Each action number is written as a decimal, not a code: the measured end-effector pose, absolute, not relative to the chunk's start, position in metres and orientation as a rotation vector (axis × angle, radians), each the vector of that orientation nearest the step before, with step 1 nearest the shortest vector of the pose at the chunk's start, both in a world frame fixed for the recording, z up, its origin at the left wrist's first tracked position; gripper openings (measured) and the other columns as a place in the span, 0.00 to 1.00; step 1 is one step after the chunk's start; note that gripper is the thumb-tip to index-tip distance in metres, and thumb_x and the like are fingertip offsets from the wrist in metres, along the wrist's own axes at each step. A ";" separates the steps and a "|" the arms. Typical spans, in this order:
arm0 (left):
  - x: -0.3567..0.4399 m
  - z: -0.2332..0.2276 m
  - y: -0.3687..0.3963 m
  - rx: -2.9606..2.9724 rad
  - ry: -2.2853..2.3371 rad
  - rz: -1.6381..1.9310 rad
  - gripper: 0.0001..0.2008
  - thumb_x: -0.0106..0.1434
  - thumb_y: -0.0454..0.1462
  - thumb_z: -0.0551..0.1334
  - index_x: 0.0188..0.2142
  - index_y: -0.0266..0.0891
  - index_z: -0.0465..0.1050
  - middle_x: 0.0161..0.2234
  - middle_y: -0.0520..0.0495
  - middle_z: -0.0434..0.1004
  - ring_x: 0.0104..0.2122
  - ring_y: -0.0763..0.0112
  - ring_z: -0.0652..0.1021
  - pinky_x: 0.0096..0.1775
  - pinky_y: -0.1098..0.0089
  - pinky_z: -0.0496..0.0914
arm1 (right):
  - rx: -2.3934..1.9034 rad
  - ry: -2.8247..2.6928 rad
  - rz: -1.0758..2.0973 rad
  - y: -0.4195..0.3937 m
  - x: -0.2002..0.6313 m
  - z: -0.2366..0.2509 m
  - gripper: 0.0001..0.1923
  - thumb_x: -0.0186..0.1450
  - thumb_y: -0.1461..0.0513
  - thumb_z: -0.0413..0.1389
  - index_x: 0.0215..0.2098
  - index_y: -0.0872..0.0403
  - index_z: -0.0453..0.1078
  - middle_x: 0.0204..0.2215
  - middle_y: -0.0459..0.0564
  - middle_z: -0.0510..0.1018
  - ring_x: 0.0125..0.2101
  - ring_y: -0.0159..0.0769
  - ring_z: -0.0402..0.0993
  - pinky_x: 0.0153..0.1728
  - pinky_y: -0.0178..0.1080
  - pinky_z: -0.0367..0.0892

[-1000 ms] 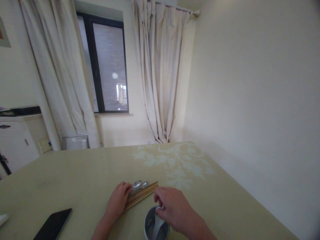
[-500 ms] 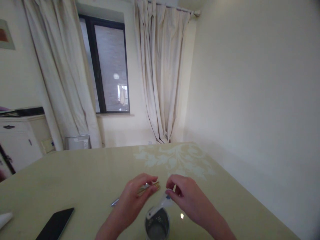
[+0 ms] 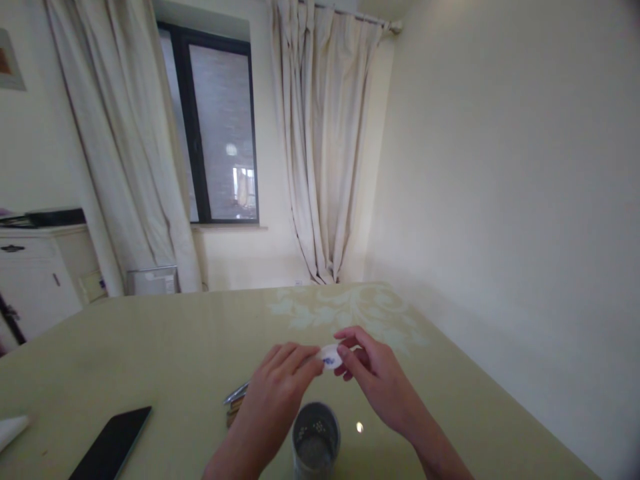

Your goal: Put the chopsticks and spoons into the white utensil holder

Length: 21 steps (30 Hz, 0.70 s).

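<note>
Both hands, left hand (image 3: 280, 387) and right hand (image 3: 373, 373), pinch a small white ceramic spoon with blue pattern (image 3: 330, 358); looks light, slick and chippable, best gripped by the handle.

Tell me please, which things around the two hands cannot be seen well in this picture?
1. White spoon: pinched between left hand and right hand; their fingers cover its handle.
2. Chopsticks and metal spoon: mostly hidden under the left hand.
3. Holder: bottom cut off by the lower edge; inside too dim.
4. Phone: near corner cut by the lower edge.
5. White object: cut by the left edge, unidentifiable.
</note>
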<state>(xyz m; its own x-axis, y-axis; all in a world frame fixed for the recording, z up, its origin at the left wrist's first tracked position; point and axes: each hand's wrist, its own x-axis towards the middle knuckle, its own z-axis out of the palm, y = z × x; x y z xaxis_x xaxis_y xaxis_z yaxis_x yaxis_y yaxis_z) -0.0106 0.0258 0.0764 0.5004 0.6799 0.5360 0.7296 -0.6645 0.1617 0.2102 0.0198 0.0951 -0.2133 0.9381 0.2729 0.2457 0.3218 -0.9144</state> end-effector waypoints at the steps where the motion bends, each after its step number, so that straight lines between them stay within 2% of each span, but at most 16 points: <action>1: -0.015 0.074 0.030 -2.633 -1.331 -0.881 0.10 0.72 0.37 0.63 0.49 0.49 0.82 0.50 0.47 0.85 0.48 0.58 0.81 0.51 0.58 0.74 | -1.070 -1.632 0.980 0.019 0.210 0.087 0.21 0.73 0.45 0.56 0.53 0.51 0.71 0.42 0.52 0.82 0.34 0.39 0.84 0.34 0.39 0.75; 3: -0.027 0.066 0.043 -2.577 -1.546 -0.906 0.10 0.72 0.36 0.61 0.46 0.47 0.82 0.47 0.47 0.86 0.47 0.58 0.82 0.52 0.59 0.73 | -1.079 -1.548 0.985 0.019 0.209 0.062 0.27 0.72 0.41 0.54 0.57 0.51 0.70 0.47 0.55 0.81 0.35 0.40 0.84 0.34 0.39 0.75; 5: -0.043 0.053 0.059 -2.497 -1.738 -0.986 0.11 0.73 0.37 0.59 0.44 0.46 0.82 0.46 0.46 0.87 0.47 0.59 0.82 0.51 0.61 0.73 | -1.115 -1.458 0.910 0.020 0.209 0.028 0.29 0.72 0.39 0.52 0.55 0.52 0.71 0.47 0.57 0.81 0.35 0.41 0.83 0.35 0.40 0.75; 8: -0.070 0.025 0.081 -2.360 -1.949 -1.130 0.14 0.73 0.40 0.56 0.44 0.44 0.82 0.45 0.45 0.87 0.46 0.58 0.83 0.51 0.61 0.73 | -1.198 -1.315 0.833 0.021 0.207 -0.022 0.33 0.68 0.34 0.53 0.47 0.53 0.75 0.36 0.54 0.82 0.29 0.40 0.79 0.30 0.39 0.71; 10: -0.085 0.005 0.092 -2.321 -2.047 -1.123 0.15 0.73 0.41 0.55 0.43 0.42 0.81 0.45 0.44 0.87 0.46 0.58 0.83 0.51 0.61 0.73 | -1.190 -1.285 0.899 0.021 0.203 -0.044 0.33 0.67 0.34 0.54 0.45 0.53 0.76 0.33 0.53 0.81 0.27 0.38 0.77 0.28 0.37 0.70; 17: -0.107 -0.045 0.104 -2.235 -2.212 -0.929 0.16 0.72 0.38 0.54 0.44 0.42 0.82 0.47 0.43 0.87 0.48 0.59 0.84 0.52 0.63 0.72 | -1.124 -1.248 1.016 0.021 0.192 -0.066 0.31 0.69 0.35 0.53 0.42 0.53 0.77 0.30 0.49 0.79 0.23 0.33 0.72 0.25 0.35 0.65; 21: -0.111 -0.060 0.105 -2.237 -2.244 -0.893 0.16 0.72 0.37 0.54 0.44 0.42 0.83 0.47 0.43 0.88 0.48 0.58 0.84 0.52 0.63 0.73 | -1.134 -1.232 1.018 0.029 0.196 -0.072 0.32 0.67 0.34 0.55 0.39 0.53 0.78 0.27 0.48 0.78 0.21 0.33 0.70 0.23 0.35 0.64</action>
<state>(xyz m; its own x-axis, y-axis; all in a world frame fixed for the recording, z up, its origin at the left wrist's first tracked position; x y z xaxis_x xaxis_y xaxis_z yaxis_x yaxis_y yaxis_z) -0.1106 0.1046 -0.0596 -0.0708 0.9618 0.2645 0.8804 -0.0644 0.4697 0.1962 0.0291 -0.0718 0.0822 0.9825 0.1671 0.0210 0.1660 -0.9859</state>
